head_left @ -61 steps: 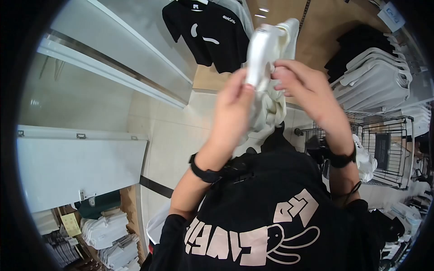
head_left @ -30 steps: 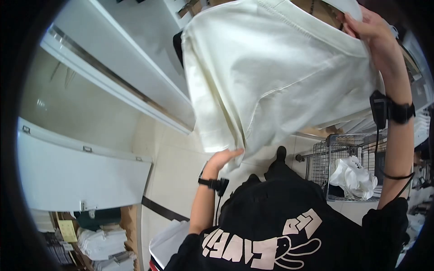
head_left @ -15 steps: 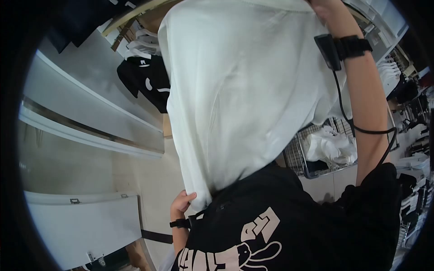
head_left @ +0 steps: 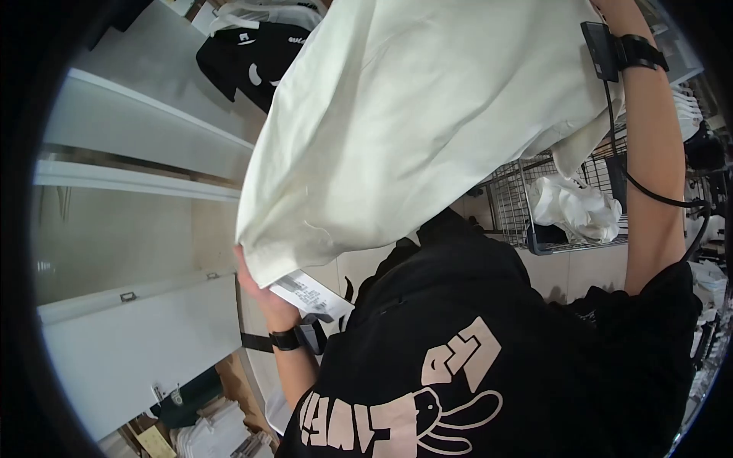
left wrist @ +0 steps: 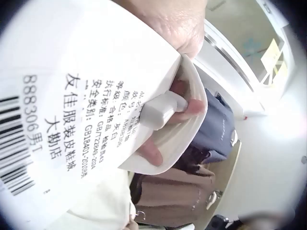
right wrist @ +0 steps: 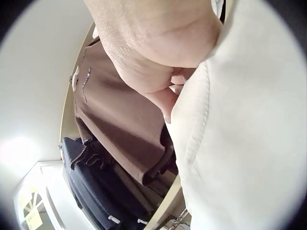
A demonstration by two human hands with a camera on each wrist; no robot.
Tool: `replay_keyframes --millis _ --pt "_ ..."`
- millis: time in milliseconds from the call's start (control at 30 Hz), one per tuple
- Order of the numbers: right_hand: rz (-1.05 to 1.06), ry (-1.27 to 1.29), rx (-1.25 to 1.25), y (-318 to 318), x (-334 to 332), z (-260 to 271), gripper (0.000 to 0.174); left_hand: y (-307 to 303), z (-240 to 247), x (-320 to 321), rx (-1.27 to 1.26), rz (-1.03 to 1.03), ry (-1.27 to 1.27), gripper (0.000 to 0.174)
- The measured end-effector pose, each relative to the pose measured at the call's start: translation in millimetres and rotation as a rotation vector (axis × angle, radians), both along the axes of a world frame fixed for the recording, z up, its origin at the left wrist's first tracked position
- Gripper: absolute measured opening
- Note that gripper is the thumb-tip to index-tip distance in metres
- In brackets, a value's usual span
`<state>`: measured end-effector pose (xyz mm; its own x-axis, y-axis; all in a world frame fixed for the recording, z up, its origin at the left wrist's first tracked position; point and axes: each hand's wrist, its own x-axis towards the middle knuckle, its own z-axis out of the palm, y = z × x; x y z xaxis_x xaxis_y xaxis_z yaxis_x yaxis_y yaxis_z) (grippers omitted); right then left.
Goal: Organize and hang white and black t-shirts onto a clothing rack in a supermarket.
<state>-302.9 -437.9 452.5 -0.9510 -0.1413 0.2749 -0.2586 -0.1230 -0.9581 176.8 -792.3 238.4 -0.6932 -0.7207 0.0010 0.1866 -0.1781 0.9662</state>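
A white garment (head_left: 412, 114) is spread between the two hands in the head view. At its lower left corner the left hand (head_left: 262, 291) grips the edge, beside a printed paper tag (head_left: 309, 295). The left wrist view shows the tag (left wrist: 62, 110) large, with left fingers (left wrist: 152, 152) inside a sleeve or hem opening around a small white piece (left wrist: 160, 110). High at the right, the right hand (head_left: 617, 8) is partly cut off. In the right wrist view the right hand (right wrist: 158, 48) grips the garment's ribbed edge (right wrist: 192, 105).
A wire cart (head_left: 510, 200) holding a crumpled white item (head_left: 574, 208) stands at the right. Black shirts (head_left: 248, 57) hang at the upper left. White cabinets (head_left: 145, 343) line the left side, with folded stacks (head_left: 217, 435) below. Brown (right wrist: 122, 105) and navy (right wrist: 100, 182) garments hang ahead.
The garment's lower corner has moved left and up with the left hand, and the paper tag has come into sight. The right hand has shifted right, still at the top edge.
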Motion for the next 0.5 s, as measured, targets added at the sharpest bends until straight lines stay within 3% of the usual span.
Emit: replay_keyframes --millis 67,133,167,267,333,367,400,467,500 --pt "-0.039 -0.158 -0.106 4.7 20.8 -8.4 0.008 14.5 29.8 -14.5 -0.1 0.016 0.022 0.045" --pt "-0.027 -0.1 -0.038 21.5 19.0 -17.7 0.011 16.0 41.3 -19.3 -0.198 0.031 0.043 0.044" --pt "-0.018 -0.08 -0.029 25.2 27.5 -18.2 0.012 11.1 44.3 -17.7 0.059 -0.017 0.168 0.045" --pt "0.097 -0.07 -0.02 34.4 17.0 -21.2 0.018 -2.7 48.0 -14.8 0.299 0.003 0.27 0.045" --pt "0.089 -0.086 -0.041 20.1 46.5 -11.7 0.017 -18.4 46.3 -11.1 0.58 -0.55 0.477 0.044" --pt "0.095 -0.088 -0.042 17.2 54.7 -8.0 0.017 -8.0 48.1 -8.4 0.522 -0.197 0.282 0.04" --pt "0.125 -0.075 0.003 15.1 61.5 -4.2 0.017 -3.0 47.3 -9.7 0.522 -0.194 0.281 0.04" --pt "0.143 -0.065 0.057 1.9 91.1 13.3 0.017 -4.9 43.6 -10.2 0.364 -0.163 0.006 0.037" --pt "0.278 0.111 0.246 -8.6 115.3 25.7 0.018 -7.6 40.8 -8.1 0.269 -0.236 -0.071 0.037"
